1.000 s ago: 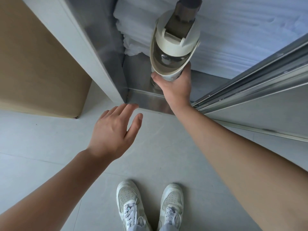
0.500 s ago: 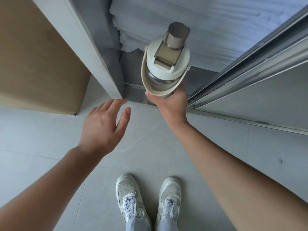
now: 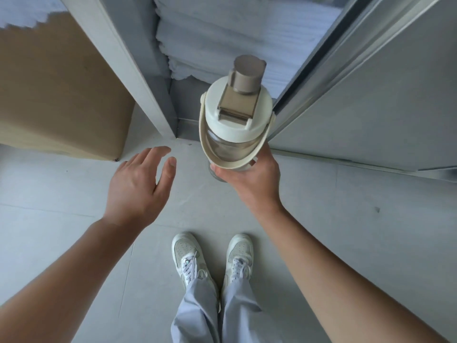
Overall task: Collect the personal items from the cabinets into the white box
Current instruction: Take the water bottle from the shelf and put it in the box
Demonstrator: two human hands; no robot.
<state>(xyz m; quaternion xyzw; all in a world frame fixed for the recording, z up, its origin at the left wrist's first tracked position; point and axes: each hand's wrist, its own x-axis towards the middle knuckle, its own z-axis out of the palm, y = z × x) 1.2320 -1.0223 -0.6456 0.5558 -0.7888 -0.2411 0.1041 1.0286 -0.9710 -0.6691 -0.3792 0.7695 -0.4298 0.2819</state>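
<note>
The water bottle (image 3: 236, 120) is up in the air in front of the open cabinet, above the floor just outside its threshold. It has a cream lid, a taupe spout cap (image 3: 248, 75), a clear body, and a cream carry loop (image 3: 205, 144) hanging down its near side. The right hand (image 3: 252, 184) grips the lower body from underneath. Its thumb lies across the loop, and its fingers wrap round the far side, mostly hidden. The left hand (image 3: 138, 186) hovers palm down to the bottle's left, apart from it and holding nothing. Its fingers are straight and close together, with the thumb spread away.

Below, two pale sneakers (image 3: 188, 256) stand on a grey tiled floor (image 3: 346, 231), which lies bare around them.

Farther out, the cabinet opening is narrow. A grey upright frame post (image 3: 128, 65) bounds it on the left and the edge of a grey sliding door (image 3: 371, 95) on the right. The lid overlaps that door edge in view; whether they touch cannot be told. A cardboard box (image 3: 57, 95) stands left of the post. A stack of white sheets (image 3: 222, 40) fills the back of the cabinet.
</note>
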